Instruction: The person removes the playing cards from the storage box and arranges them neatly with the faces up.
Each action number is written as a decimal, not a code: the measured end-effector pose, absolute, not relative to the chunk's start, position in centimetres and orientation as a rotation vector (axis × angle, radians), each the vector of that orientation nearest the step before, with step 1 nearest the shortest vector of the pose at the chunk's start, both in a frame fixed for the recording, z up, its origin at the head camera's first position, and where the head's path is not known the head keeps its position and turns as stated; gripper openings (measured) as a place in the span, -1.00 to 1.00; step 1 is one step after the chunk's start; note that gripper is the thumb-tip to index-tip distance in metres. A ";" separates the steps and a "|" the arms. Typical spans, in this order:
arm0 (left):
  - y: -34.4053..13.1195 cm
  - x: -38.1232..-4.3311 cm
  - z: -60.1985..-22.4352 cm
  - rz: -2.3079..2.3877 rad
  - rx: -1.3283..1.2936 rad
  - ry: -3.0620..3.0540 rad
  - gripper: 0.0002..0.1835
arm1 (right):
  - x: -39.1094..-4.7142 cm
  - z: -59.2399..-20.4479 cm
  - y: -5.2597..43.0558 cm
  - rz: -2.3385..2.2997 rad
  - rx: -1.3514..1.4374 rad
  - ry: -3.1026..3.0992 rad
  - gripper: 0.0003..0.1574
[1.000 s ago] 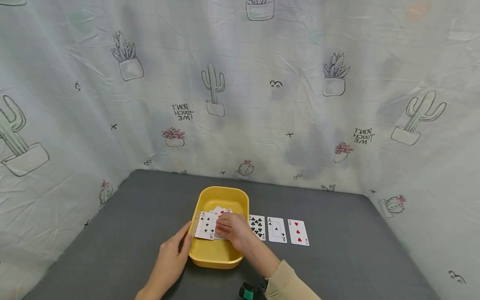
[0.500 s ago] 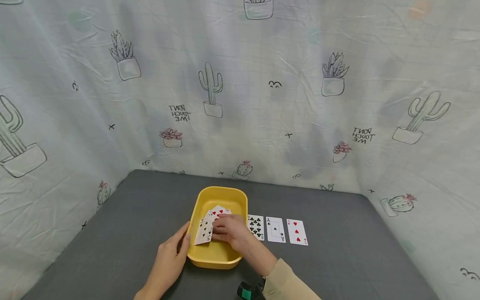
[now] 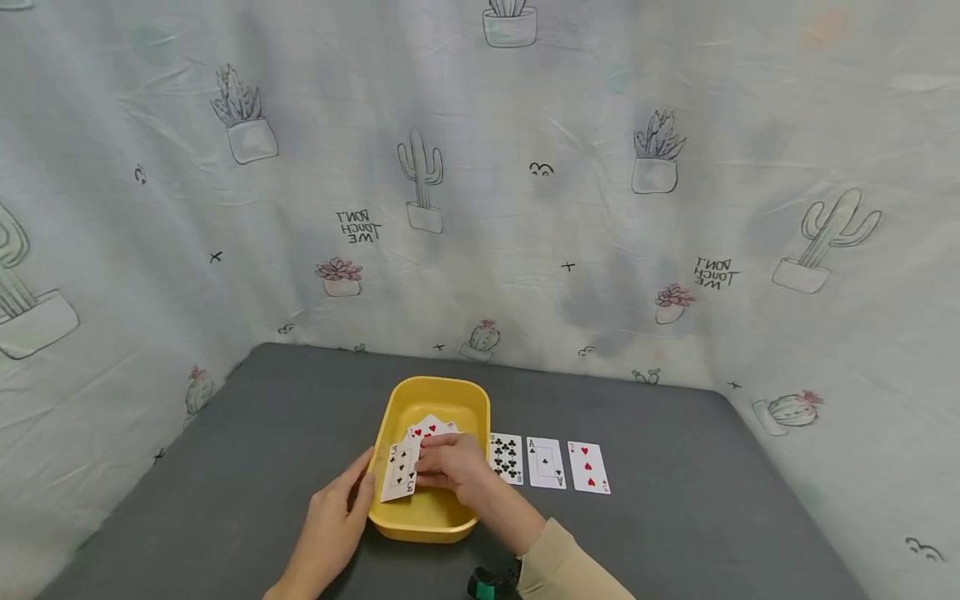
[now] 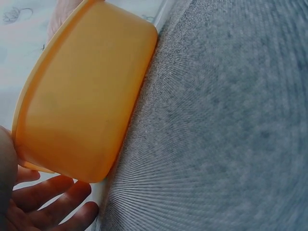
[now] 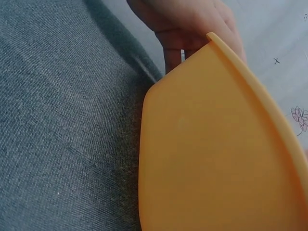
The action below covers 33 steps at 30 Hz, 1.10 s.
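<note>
**Inspector:** Nearest items first.
**Assistant:** Left hand beside the yellow tray. Fingers extended and relaxed against its left outer wall, not curled around it.
**Inspector:** The right?
**Assistant:** Right hand reaches into the tray, fingers pinching the right edge of the three of clubs. In the right wrist view, the tray wall hides the contact.
**Inspector:** Position of that card?
**Assistant:** Inside the tray, at its left side, slanted. Overlapping cards, hearts showing, lie just beyond it.
**Inspector:** Step in hand?
**Assistant:** In my judgement, separating one card from the rest.
**Inspector:** What does the next move call for?
**Assistant:** I judge: a secure pinch on that card alone, clearance over the rim, and the left hand bracing the tray.
**Inspector:** Farther out?
**Assistant:** On the grey surface, right of the tray: a many-pipped club card, ace of clubs and three of hearts, face up. Patterned cloth behind.
</note>
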State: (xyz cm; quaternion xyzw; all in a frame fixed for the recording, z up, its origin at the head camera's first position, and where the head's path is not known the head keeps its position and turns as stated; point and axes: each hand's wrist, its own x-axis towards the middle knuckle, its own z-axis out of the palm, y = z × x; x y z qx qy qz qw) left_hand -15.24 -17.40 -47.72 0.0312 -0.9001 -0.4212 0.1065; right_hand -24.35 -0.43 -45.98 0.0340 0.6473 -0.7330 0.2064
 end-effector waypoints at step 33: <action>-17.4 -15.3 -47.1 -1.215 -0.013 -2.577 -0.50 | -22.6 -38.3 3.6 -2.205 0.007 1.779 -0.62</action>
